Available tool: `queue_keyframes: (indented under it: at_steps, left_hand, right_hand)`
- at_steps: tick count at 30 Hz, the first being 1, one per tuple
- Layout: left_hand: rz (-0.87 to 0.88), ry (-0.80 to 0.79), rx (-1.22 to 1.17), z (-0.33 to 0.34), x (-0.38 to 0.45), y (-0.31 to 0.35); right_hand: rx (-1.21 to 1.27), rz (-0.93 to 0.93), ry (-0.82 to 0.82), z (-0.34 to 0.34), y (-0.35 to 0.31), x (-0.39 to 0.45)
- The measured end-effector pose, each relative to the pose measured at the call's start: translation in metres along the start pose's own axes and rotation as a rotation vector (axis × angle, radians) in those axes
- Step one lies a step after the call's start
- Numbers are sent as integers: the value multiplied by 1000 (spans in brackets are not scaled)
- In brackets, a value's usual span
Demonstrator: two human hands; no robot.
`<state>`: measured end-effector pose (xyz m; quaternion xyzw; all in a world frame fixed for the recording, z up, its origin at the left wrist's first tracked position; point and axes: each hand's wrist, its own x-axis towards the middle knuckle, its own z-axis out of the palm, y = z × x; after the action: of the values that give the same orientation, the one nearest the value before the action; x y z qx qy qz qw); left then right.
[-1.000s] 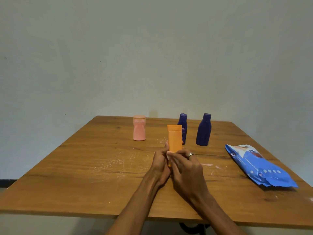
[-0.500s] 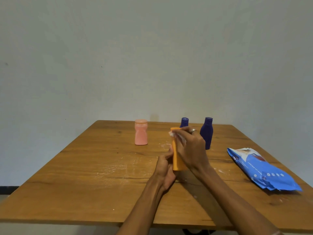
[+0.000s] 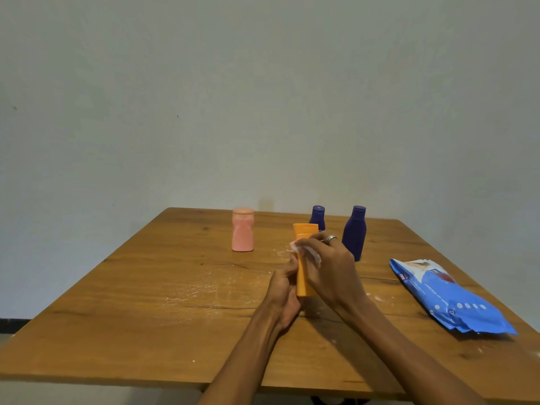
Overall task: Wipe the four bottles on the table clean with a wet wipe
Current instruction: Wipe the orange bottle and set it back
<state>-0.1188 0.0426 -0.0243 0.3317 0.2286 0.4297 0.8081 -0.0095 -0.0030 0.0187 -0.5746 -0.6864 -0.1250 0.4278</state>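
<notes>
Right hand (image 3: 327,264) slid wipe (image 3: 306,252) lower on orange bottle (image 3: 304,258), left hand (image 3: 282,290) gripping base, mid-table (image 3: 146,287)

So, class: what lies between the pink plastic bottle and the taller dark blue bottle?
In the head view, between the pink plastic bottle and taller dark blue bottle stands the smaller dark blue bottle, farther back.
</notes>
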Motion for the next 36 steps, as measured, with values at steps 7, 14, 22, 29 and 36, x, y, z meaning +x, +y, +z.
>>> queue_keyframes:
  at_steps: [7, 14, 22, 29, 36]
  left_hand:
    - [19, -2, 107, 3, -3, 2]
    - [4, 3, 98, 2, 1, 0]
    - [17, -16, 198, 3, 2, 0]
    - [24, -55, 250, 3, -1, 2]
    - [31, -68, 278, 8, -2, -1]
  right_hand:
    - [51, 100, 140, -1, -5, 25]
    - [205, 402, 350, 3, 20, 22]
    - [62, 157, 163, -5, -1, 33]
    - [-38, 166, -26, -15, -3, 56]
    - [-31, 382, -164, -43, 30, 59]
